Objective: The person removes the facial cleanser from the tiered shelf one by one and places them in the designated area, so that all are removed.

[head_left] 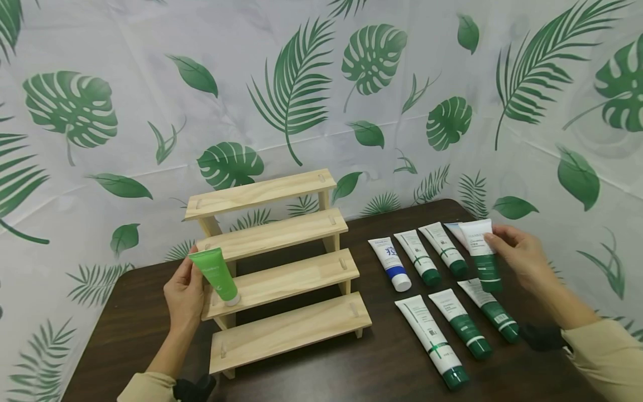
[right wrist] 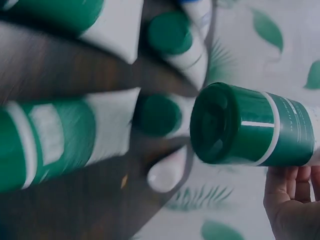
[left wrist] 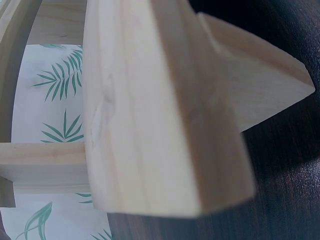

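Note:
My left hand holds a bright green squeeze tube by its upper side. The tube leans, its white cap down at the left end of a step on the wooden display stand, second from the bottom. Only the stand's planks show in the left wrist view; hand and tube are out of it. On the right, my other hand pinches a white-and-green tube near its flat top, cap downward, above the laid-out tubes. In the right wrist view its dark green cap faces the camera.
On the dark table, right of the stand, tubes lie in two rows. At the back are a blue-and-white tube, two green-capped ones and a partly hidden pale tube. Three white-and-green tubes form the front row. A leaf-print cloth hangs behind.

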`<state>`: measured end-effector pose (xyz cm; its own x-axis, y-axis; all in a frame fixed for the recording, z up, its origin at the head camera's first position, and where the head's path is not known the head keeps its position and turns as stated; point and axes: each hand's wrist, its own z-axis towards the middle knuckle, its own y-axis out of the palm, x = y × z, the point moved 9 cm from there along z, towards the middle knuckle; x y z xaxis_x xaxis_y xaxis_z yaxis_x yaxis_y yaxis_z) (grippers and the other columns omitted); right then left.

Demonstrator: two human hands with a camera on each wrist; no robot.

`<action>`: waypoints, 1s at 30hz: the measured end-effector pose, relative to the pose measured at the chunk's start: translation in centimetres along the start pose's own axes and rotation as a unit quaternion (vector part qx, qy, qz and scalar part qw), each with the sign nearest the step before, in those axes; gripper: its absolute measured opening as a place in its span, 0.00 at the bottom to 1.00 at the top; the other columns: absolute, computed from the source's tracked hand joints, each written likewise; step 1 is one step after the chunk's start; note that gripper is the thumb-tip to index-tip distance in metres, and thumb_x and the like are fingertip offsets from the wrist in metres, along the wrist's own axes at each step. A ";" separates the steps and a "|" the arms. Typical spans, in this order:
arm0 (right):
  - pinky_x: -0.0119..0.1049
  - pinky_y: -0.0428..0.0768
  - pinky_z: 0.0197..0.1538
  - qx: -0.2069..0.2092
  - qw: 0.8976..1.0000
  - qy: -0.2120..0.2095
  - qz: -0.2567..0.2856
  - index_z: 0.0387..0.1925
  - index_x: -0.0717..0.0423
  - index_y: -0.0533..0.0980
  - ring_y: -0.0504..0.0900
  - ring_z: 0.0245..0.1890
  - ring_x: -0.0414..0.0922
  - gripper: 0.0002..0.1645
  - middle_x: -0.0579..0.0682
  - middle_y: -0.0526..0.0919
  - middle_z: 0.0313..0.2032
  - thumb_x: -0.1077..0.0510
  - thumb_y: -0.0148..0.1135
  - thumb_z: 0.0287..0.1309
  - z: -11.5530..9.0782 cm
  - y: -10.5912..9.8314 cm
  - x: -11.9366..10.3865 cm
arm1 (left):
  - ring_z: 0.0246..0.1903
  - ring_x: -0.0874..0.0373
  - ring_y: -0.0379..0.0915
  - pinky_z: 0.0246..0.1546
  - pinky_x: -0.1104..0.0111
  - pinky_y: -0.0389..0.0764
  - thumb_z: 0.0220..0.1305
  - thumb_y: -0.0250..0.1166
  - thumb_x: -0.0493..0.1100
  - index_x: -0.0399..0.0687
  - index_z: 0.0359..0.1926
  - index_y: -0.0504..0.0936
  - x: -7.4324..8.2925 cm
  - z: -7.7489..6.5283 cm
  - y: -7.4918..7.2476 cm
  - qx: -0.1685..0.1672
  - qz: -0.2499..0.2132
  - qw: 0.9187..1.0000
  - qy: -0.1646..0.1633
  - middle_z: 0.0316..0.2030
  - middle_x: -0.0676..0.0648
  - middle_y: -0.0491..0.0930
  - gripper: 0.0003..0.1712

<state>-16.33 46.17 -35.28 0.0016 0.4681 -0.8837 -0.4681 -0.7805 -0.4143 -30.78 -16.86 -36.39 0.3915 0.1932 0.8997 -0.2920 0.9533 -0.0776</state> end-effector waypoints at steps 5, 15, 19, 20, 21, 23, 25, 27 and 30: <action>0.24 0.75 0.27 -0.022 0.994 0.009 -0.108 0.52 0.76 0.68 0.69 0.27 0.29 0.29 0.29 0.73 0.30 0.51 0.54 0.66 0.0 -1.0 2.0 | 0.61 0.66 0.67 0.50 0.87 0.70 0.69 0.55 0.41 0.38 0.60 0.72 -0.1 0.0 0.1 -0.003 0.002 1.000 0.000 0.60 0.44 0.71 0.21; 0.28 0.76 0.31 -0.098 0.970 0.041 -0.219 0.51 0.82 0.67 0.75 0.34 0.43 0.32 0.77 0.73 0.45 0.51 0.51 0.68 -0.6 -1.9 6.1 | 0.61 0.66 0.66 0.51 0.86 0.69 0.68 0.56 0.41 0.36 0.60 0.72 -0.1 0.0 0.1 -0.007 -0.008 1.000 0.001 0.60 0.45 0.71 0.22; 0.39 0.79 0.36 -0.121 0.962 0.072 -0.233 0.53 0.82 0.64 0.73 0.40 0.60 0.35 0.79 0.70 0.47 0.48 0.51 0.68 -0.9 -2.1 7.6 | 0.61 0.67 0.67 0.52 0.86 0.69 0.68 0.56 0.41 0.37 0.60 0.73 -0.1 0.0 0.1 -0.002 -0.008 1.000 0.002 0.59 0.46 0.72 0.21; 0.42 0.79 0.37 -0.124 0.961 0.076 -0.235 0.53 0.82 0.64 0.73 0.40 0.61 0.36 0.79 0.70 0.47 0.48 0.51 0.68 -0.9 -2.2 8.0 | 0.61 0.67 0.67 0.52 0.86 0.69 0.68 0.56 0.41 0.37 0.60 0.73 -0.1 0.0 0.1 -0.002 -0.007 1.000 0.002 0.59 0.46 0.72 0.21; 0.43 0.79 0.37 -0.127 0.960 0.079 -0.237 0.53 0.82 0.64 0.73 0.40 0.62 0.36 0.79 0.70 0.46 0.48 0.51 0.68 -0.9 -2.3 8.2 | 0.61 0.67 0.67 0.52 0.86 0.69 0.68 0.56 0.41 0.37 0.60 0.73 -0.1 0.0 0.1 -0.001 -0.006 1.000 0.002 0.59 0.47 0.72 0.21; 0.46 0.78 0.38 -0.131 0.957 0.084 -0.243 0.53 0.83 0.64 0.73 0.40 0.62 0.35 0.79 0.70 0.46 0.48 0.50 0.68 -0.9 -2.4 8.8 | 0.61 0.67 0.67 0.52 0.86 0.69 0.68 0.56 0.41 0.37 0.60 0.73 -0.1 -0.1 0.1 -0.001 -0.003 1.000 0.001 0.59 0.47 0.72 0.21; 0.48 0.78 0.38 -0.136 0.955 0.090 -0.248 0.53 0.83 0.64 0.73 0.41 0.63 0.35 0.79 0.70 0.46 0.49 0.50 0.68 -0.9 -2.5 9.3 | 0.60 0.68 0.67 0.51 0.86 0.70 0.69 0.56 0.41 0.38 0.60 0.73 -0.1 -0.1 0.1 0.000 0.001 1.000 0.001 0.59 0.47 0.73 0.21; 0.48 0.77 0.38 -0.136 0.954 0.093 -0.251 0.52 0.83 0.64 0.73 0.40 0.63 0.34 0.79 0.70 0.45 0.50 0.51 0.68 -0.9 -2.6 9.8 | 0.60 0.68 0.67 0.51 0.86 0.70 0.69 0.56 0.41 0.38 0.60 0.73 -0.1 -0.1 0.1 0.000 0.003 1.000 0.002 0.59 0.47 0.73 0.21; 0.46 0.77 0.37 -0.131 0.952 0.097 -0.260 0.51 0.84 0.64 0.73 0.39 0.62 0.33 0.79 0.71 0.44 0.51 0.51 0.67 -1.0 -2.7 10.2 | 0.60 0.67 0.67 0.51 0.86 0.70 0.69 0.56 0.41 0.37 0.60 0.73 -0.1 -0.2 0.2 -0.001 0.006 1.000 0.002 0.59 0.45 0.72 0.21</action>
<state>-14.14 52.65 -43.42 0.3484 0.7530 -0.5582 -0.1241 -0.5532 -0.8237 -30.73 -16.68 -36.57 0.3915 0.2058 0.8969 -0.2952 0.9512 -0.0894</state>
